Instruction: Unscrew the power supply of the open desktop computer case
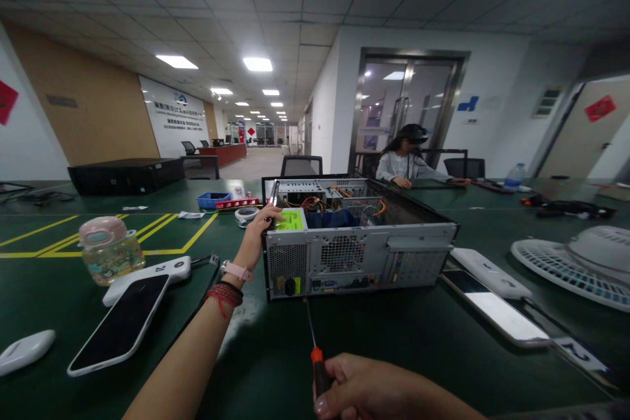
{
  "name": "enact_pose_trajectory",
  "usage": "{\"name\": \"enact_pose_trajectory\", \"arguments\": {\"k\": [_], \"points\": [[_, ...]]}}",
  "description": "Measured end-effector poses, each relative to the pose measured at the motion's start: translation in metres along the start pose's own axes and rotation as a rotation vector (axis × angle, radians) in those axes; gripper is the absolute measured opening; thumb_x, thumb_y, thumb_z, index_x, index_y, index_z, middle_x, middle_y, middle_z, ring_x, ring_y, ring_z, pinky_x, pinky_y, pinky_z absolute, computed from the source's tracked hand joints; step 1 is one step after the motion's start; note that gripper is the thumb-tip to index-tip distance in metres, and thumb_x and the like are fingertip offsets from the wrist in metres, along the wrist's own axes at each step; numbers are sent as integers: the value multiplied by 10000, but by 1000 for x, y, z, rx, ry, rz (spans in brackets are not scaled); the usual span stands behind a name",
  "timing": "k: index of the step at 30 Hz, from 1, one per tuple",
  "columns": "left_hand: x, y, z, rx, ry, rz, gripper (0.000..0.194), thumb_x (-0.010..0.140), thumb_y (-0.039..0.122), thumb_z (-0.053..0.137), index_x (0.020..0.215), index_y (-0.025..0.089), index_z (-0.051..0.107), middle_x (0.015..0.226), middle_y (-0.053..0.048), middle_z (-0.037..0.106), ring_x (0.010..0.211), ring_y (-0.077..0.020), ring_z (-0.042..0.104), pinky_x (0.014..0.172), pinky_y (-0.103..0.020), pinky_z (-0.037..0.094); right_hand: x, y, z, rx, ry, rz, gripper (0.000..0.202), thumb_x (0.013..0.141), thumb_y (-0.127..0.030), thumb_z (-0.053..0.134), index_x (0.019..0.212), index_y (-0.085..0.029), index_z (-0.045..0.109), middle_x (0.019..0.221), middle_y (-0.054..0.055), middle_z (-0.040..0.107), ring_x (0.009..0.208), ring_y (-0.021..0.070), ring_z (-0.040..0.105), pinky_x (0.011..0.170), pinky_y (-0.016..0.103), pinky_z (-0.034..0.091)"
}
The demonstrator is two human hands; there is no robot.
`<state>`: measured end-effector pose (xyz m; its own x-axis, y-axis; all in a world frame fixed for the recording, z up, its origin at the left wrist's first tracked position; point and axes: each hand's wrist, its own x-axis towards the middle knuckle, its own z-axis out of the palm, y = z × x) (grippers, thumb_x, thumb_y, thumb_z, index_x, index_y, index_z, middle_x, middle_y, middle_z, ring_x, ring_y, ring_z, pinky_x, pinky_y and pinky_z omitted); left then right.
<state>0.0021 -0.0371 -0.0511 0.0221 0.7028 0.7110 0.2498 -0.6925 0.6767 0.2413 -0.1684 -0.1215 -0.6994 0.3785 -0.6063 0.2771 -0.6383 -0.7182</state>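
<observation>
An open computer case (371, 252) lies on the green table with its rear panel facing me, wires and drive bays showing inside. My left hand (260, 226) grips its upper left corner, fingers over the edge by the power supply with a bright green label (290, 220). In my right hand (352, 384) is a screwdriver (319, 367) with a red and black handle. Its long shaft points away from me, the tip at the lower edge of the rear panel, below the power socket. Whether the tip touches a screw I cannot tell.
Left of the case are a phone (123, 325), a white power bank (174, 269), a drink bottle (109, 251) and a blue tray (213, 199). At right lie another phone (497, 312) and a white fan (585, 262). A person (406, 161) sits across the table.
</observation>
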Motion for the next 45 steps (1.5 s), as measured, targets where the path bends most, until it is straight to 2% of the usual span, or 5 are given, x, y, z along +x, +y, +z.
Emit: {"name": "enact_pose_trajectory", "arguments": {"k": [13,22,28,39,45], "points": [[1,-3,0,-23,8,4,314,830,270,345,844,160,639,1186,-94,628,1326,-261,413,1162,-417,229,1,-8,-9,42,-152,86,554,368,-72,698,922,-85,674,664,-15,631,508,59,591,474,134,502],[0,0,1,-7,6,-4,319,832,266,342,849,168,645,1207,-81,625,1328,-255,415,1153,-406,249,1,1,-13,111,-134,8,432,437,-168,816,828,-67,663,709,7,647,525,54,607,473,126,503],[0,-1,1,-32,3,7,319,840,257,351,862,157,653,1196,-88,628,1335,-252,408,1167,-399,222,1,6,-13,185,-103,-23,537,422,-275,864,864,-101,614,766,78,687,553,110,644,476,160,516],[0,0,0,-19,6,-6,313,841,285,357,857,159,644,1187,-97,634,1326,-255,416,1167,-398,211,-2,-5,-11,92,-167,13,435,526,-173,769,940,-81,672,687,21,658,500,53,606,468,102,482],[1,-2,0,-49,11,7,297,828,279,373,837,156,644,1163,-94,639,1311,-272,427,1159,-414,215,-2,-6,-12,77,-237,48,510,453,-90,691,963,-77,680,655,1,633,489,54,592,455,119,490]]}}
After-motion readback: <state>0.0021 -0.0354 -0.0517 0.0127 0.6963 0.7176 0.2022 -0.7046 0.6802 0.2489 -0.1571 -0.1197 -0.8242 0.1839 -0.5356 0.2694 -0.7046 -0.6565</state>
